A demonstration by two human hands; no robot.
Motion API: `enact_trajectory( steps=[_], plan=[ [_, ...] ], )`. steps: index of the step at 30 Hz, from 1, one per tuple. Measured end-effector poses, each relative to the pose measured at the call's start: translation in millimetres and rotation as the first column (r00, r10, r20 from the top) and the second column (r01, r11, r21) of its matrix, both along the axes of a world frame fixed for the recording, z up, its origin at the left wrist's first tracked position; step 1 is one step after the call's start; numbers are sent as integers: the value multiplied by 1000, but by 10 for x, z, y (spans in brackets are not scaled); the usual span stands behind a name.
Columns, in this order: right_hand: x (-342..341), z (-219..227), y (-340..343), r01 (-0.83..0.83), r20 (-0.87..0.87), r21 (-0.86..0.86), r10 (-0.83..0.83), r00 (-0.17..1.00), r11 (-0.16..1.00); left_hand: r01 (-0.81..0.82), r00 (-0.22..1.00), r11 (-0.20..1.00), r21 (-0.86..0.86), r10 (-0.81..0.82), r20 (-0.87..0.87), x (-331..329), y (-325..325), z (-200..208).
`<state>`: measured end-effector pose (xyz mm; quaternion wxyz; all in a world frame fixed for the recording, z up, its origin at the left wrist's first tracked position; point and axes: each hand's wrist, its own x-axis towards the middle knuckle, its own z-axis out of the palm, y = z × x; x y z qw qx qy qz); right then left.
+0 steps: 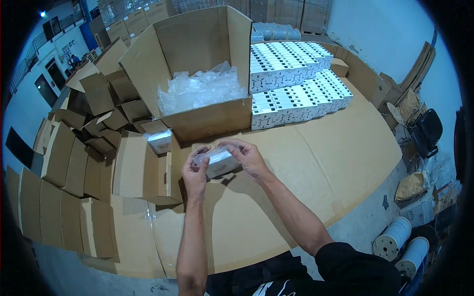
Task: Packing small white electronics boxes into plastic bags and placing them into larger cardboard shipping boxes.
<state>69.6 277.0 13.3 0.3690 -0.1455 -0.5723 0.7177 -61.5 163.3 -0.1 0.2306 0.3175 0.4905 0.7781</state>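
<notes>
A small white box (222, 165) in a clear plastic bag is held between my two hands, above the cardboard-covered table. My left hand (196, 172) grips the bag at its left end, thumb against the plastic. The fingers of my right hand (251, 159) pinch the bag's upper right side. Just left of my left hand stands an open brown carton (132, 167), its flaps raised. One bagged white box (160, 142) sits at its far end. Beyond my hands is a large open carton (210, 122), filled with loose clear plastic bags (205, 89).
Stacked rows of white boxes (301, 93) stand at the back right of the table (296, 163). Several open cartons (64, 163) crowd the left side. Past the right edge are a black chair (427, 129) and cable spools (392, 238) on the floor.
</notes>
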Motion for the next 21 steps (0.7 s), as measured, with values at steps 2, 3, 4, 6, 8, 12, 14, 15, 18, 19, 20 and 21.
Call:
enact_trajectory(
  steps=[2,3,4,6,8,12,14,15,18,19,20,21],
  plan=[
    [61,62,-16,21,39,20,-21,999,1000,8,1000,1000,23,-9,29,58,-15,67],
    [93,73,-18,-19,88,34,16,996,999,45,999,999,-25,-44,32,73,-34,84],
    [117,83,-23,-62,135,47,55,989,997,78,996,994,-72,-76,36,79,-62,95],
    [158,88,47,-85,240,74,65,969,994,99,995,989,-113,-98,16,-10,-96,-16],
    [160,33,124,-110,343,99,70,937,989,120,992,981,-153,-122,-3,-66,-99,-53],
    [149,-66,182,-33,222,187,-10,975,982,115,993,976,-184,-108,50,-86,-85,-107],
    [104,-80,151,8,179,203,-45,983,979,134,983,969,-210,-103,155,-90,-92,-133],
    [70,-92,136,17,100,157,-33,994,988,109,980,979,-172,-77,184,-91,-65,-172],
    [56,-226,214,45,29,73,-48,998,996,59,979,992,-114,-35,201,1,43,-134],
    [33,-180,192,53,36,30,-54,998,998,18,982,995,-99,0,186,5,51,-125],
    [27,-139,156,51,36,29,-52,998,998,16,982,995,-101,3,187,-13,53,-143],
    [32,-100,111,87,-8,50,-87,996,995,10,983,996,-90,7,184,-36,57,-165]
  ],
)
